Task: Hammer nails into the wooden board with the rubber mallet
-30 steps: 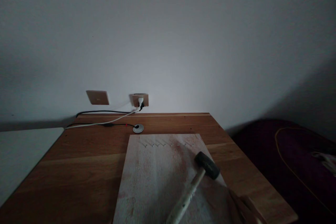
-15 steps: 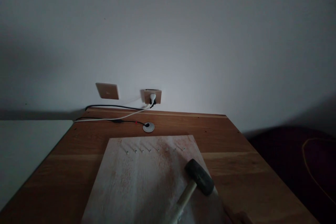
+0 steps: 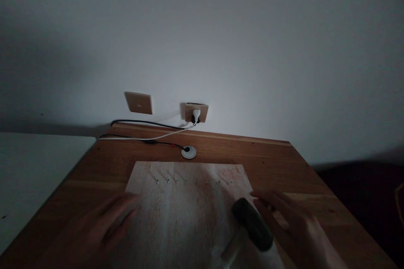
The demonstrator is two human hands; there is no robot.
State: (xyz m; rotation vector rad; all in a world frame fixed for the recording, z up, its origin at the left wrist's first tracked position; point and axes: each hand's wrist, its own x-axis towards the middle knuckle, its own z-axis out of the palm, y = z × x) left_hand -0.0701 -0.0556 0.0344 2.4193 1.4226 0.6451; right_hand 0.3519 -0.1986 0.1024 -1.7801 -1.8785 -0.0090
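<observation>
A pale, worn wooden board (image 3: pixel 186 227) lies on the brown table, with a row of several nails (image 3: pixel 177 180) standing up near its far edge. A mallet with a black head (image 3: pixel 252 223) and a light handle (image 3: pixel 234 247) rests on the board's right part. My left hand (image 3: pixel 105 225) is at the board's left edge, thumb and fingers apart, somewhat blurred. At the right edge is my right hand (image 3: pixel 288 220), its fingers spread just beside the mallet head. Neither hand holds the mallet; whether the fingertips press on the board is hard to tell in the dim light.
Behind the table (image 3: pixel 227 147) rises a pale wall (image 3: pixel 252 50) with a socket (image 3: pixel 202 112) and a blank plate (image 3: pixel 139 103). White and black cables (image 3: pixel 151 138) run along the back to a round cable grommet (image 3: pixel 188 152). A pale surface (image 3: pixel 41 172) adjoins at left.
Both hands have come into view at the board's two sides; before, only a bit of a hand showed at the lower right. The view has shifted slightly. The mallet still lies on the board.
</observation>
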